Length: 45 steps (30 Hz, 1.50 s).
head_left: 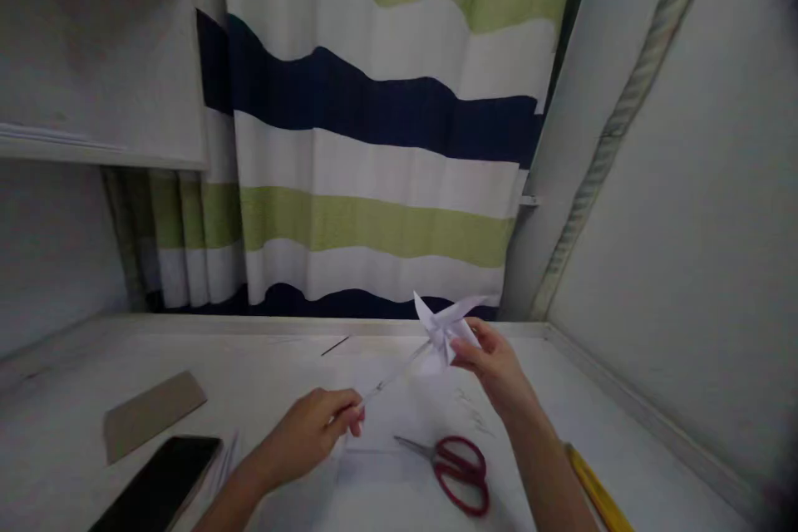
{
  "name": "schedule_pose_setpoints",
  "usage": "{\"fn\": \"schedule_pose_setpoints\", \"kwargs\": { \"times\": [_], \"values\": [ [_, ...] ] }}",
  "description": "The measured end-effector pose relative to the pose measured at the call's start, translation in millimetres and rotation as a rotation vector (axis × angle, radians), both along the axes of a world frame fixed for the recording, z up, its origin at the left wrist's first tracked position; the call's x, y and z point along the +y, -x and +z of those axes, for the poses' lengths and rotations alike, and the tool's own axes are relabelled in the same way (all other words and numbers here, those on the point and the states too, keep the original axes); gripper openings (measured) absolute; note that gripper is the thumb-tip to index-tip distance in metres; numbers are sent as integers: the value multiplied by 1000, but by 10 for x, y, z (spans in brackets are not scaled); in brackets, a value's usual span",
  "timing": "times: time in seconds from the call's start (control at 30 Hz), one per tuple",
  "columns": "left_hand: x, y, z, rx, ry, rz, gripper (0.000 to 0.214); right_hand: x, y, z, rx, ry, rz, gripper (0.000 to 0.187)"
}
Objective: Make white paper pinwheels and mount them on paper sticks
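Note:
A white paper pinwheel (441,327) is held up above the table, its folded blades spread out. A thin pale stick (394,377) runs from the pinwheel down to the left. My left hand (324,426) is closed around the lower end of this stick. At the pinwheel's right side, my right hand (490,357) pinches a paper blade between thumb and fingers. Scissors with red handles (458,472) lie below the hands, their blades pointing left.
A black phone (163,482) and a brown piece of card (155,411) lie on the left of the white table (262,353). A yellow object (595,486) lies at the right, partly behind my right forearm. A thin dark stick (335,346) rests farther back, before a striped curtain (374,166).

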<state>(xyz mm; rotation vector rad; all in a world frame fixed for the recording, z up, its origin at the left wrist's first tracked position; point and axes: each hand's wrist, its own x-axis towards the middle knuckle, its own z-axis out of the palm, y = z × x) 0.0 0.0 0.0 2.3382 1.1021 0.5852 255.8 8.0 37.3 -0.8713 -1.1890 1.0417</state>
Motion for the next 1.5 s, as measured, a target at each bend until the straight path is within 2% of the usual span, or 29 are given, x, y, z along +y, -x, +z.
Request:
{"fn": "schedule_pose_setpoints", "kwargs": {
  "times": [0.23,0.53,0.93,1.17,1.5],
  "values": [
    [17,-24,-9,18,-32,9,31,-71,62,44,24,13,24,21],
    [-5,-67,-44,23,-18,28,28,-64,160,31,104,40,16,26],
    [-50,-145,-83,10,9,14,20,-152,319,37,153,40,-59,24],
    [-66,-182,-139,-5,25,-10,17,-89,383,-59,186,35,-147,24],
    [-111,-281,-171,-120,125,-56,16,-31,443,-156,88,66,-151,30]
  ]
}}
